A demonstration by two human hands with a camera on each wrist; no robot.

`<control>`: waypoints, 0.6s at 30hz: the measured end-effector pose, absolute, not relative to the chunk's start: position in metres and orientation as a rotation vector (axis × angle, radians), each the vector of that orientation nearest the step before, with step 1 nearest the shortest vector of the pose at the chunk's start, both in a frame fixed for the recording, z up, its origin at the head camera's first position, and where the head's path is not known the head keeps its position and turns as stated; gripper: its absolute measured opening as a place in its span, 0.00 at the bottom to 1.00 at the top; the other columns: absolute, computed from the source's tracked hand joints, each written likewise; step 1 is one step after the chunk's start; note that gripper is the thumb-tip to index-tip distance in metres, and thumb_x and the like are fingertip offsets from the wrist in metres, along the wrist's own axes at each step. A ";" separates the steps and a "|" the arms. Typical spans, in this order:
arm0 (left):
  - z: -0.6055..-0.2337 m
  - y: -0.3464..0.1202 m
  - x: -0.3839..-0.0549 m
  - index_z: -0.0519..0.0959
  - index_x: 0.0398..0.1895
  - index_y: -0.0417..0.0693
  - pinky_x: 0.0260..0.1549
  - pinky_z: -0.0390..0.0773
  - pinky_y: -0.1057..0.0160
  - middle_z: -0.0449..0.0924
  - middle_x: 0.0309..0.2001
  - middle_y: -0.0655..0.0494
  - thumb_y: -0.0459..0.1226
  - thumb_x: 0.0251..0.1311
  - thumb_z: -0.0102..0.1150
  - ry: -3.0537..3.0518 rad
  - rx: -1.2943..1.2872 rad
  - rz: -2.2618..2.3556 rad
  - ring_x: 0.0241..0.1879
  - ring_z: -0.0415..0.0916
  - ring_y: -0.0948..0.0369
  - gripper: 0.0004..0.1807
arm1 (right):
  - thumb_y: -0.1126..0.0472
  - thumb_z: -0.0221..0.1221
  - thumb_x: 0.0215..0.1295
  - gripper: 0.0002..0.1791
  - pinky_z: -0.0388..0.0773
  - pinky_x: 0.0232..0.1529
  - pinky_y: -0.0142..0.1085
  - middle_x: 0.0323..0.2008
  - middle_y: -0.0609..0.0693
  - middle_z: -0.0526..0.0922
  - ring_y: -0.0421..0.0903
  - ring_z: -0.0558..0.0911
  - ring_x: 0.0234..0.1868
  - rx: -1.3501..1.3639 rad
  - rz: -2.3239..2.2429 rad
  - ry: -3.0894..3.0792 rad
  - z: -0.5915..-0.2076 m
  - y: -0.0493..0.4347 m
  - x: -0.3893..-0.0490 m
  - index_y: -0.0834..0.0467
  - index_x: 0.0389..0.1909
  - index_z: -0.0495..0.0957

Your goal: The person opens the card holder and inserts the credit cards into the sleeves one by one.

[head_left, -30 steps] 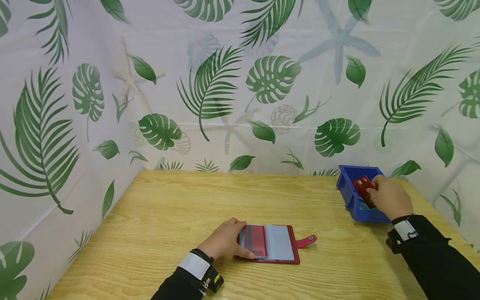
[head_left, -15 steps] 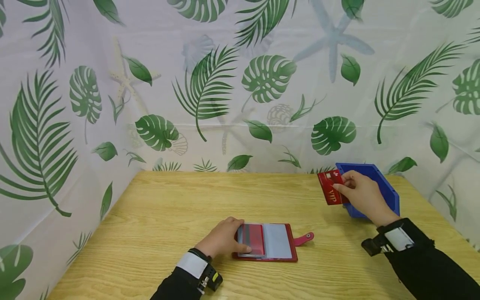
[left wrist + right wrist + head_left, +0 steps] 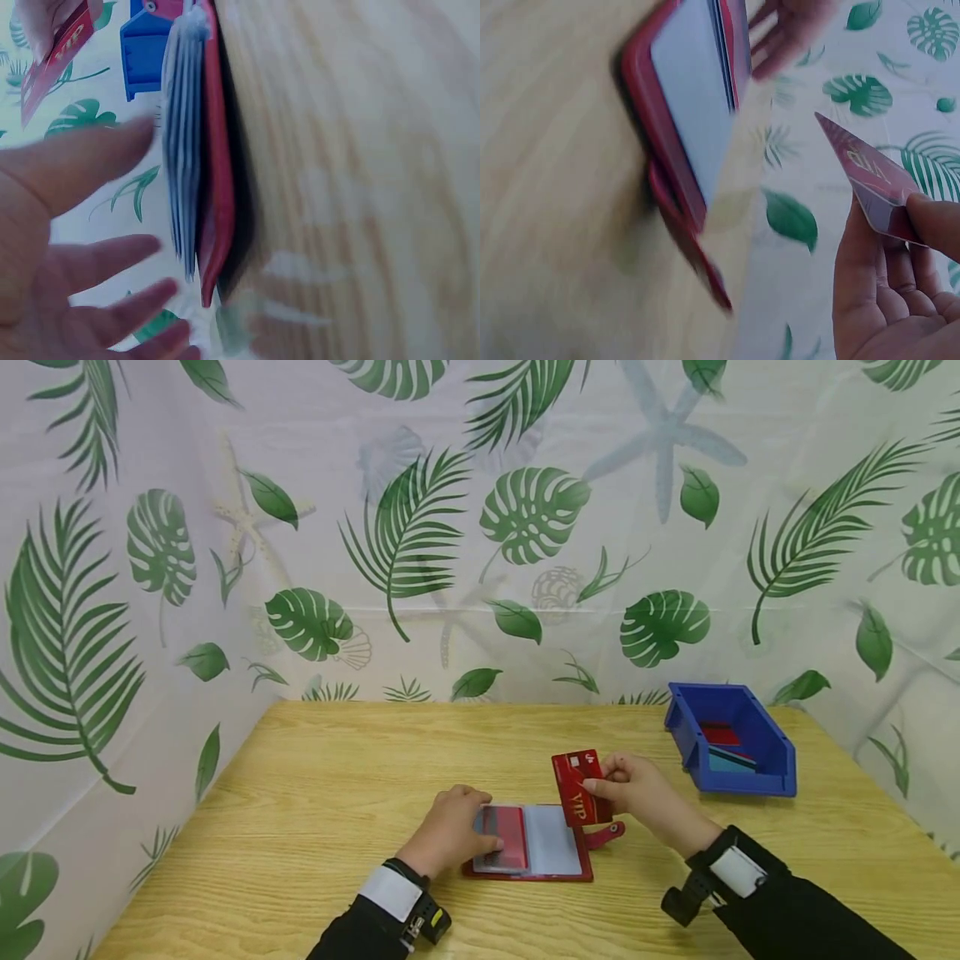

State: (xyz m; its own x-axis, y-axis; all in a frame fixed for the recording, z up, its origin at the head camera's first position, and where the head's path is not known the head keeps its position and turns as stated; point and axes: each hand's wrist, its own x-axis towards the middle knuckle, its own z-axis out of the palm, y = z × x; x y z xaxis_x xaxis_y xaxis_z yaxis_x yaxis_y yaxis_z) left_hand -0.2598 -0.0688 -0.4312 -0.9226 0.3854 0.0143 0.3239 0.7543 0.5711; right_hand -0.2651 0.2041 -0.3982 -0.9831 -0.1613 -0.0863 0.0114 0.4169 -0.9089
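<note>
A red card holder [image 3: 553, 843] lies spread on the table, with clear sleeves and a red card [image 3: 512, 837] in the left-hand sleeve. My left hand [image 3: 444, 835] rests at its left edge, thumb over the sleeves; in the left wrist view the fingers are spread and fairly straight beside the stacked sleeves [image 3: 184, 150]. Between thumb and fingers, my right hand [image 3: 651, 795] pinches a red VIP card [image 3: 576, 783], held up over the holder's right edge. The right wrist view shows this VIP card [image 3: 870, 169] tilted, apart from the holder [image 3: 641, 82].
A blue bin [image 3: 783, 772] stands at the table's back right, with red and teal cards [image 3: 729, 762] inside. The holder's snap strap [image 3: 604, 835] sticks out to the right. A leaf-patterned cloth [image 3: 420, 568] hangs behind the wooden table [image 3: 360, 760].
My right hand has lifted the VIP card out of the blue bin and brought it left, over the card holder. My left hand has stayed at the holder's left edge.
</note>
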 end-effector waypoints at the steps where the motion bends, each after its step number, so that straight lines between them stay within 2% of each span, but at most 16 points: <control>1: -0.432 -0.067 -0.260 0.77 0.58 0.37 0.53 0.73 0.50 0.75 0.54 0.41 0.43 0.56 0.70 2.873 0.592 0.936 0.55 0.72 0.47 0.28 | 0.62 0.59 0.68 0.11 0.80 0.36 0.39 0.32 0.52 0.81 0.46 0.81 0.35 -0.116 -1.634 2.469 -0.400 0.199 -0.264 0.64 0.35 0.68; 5: -0.431 -0.061 -0.259 0.81 0.49 0.38 0.40 0.78 0.58 0.82 0.43 0.48 0.40 0.64 0.61 2.872 0.650 1.207 0.42 0.79 0.56 0.16 | 0.61 0.60 0.67 0.12 0.81 0.36 0.39 0.35 0.52 0.82 0.45 0.81 0.35 -0.049 -1.682 2.353 -0.407 0.179 -0.257 0.63 0.34 0.68; 8: -0.429 -0.057 -0.257 0.82 0.45 0.41 0.32 0.77 0.65 0.83 0.38 0.54 0.42 0.67 0.58 2.789 0.656 1.359 0.35 0.78 0.62 0.14 | 0.60 0.61 0.67 0.12 0.79 0.34 0.39 0.31 0.50 0.82 0.44 0.80 0.32 -0.069 -1.694 2.291 -0.412 0.168 -0.252 0.62 0.33 0.68; 11: -0.426 -0.053 -0.253 0.83 0.42 0.43 0.30 0.75 0.66 0.83 0.36 0.55 0.44 0.67 0.58 2.715 0.622 1.439 0.33 0.76 0.64 0.14 | 0.61 0.60 0.68 0.12 0.79 0.34 0.39 0.30 0.49 0.82 0.44 0.81 0.32 -0.119 -1.744 2.208 -0.416 0.162 -0.249 0.62 0.33 0.67; 15: -0.423 -0.050 -0.250 0.82 0.39 0.42 0.29 0.75 0.66 0.82 0.34 0.55 0.43 0.65 0.61 2.672 0.576 1.488 0.31 0.75 0.65 0.12 | 0.62 0.58 0.69 0.11 0.81 0.38 0.39 0.37 0.52 0.82 0.44 0.83 0.37 -0.145 -1.805 2.113 -0.419 0.157 -0.248 0.62 0.33 0.66; 18: -0.424 -0.050 -0.250 0.80 0.37 0.42 0.28 0.75 0.66 0.81 0.32 0.55 0.41 0.64 0.62 2.663 0.557 1.506 0.31 0.75 0.64 0.10 | 0.63 0.57 0.70 0.10 0.81 0.39 0.40 0.39 0.53 0.81 0.44 0.84 0.36 -0.145 -1.824 2.080 -0.421 0.155 -0.249 0.61 0.32 0.65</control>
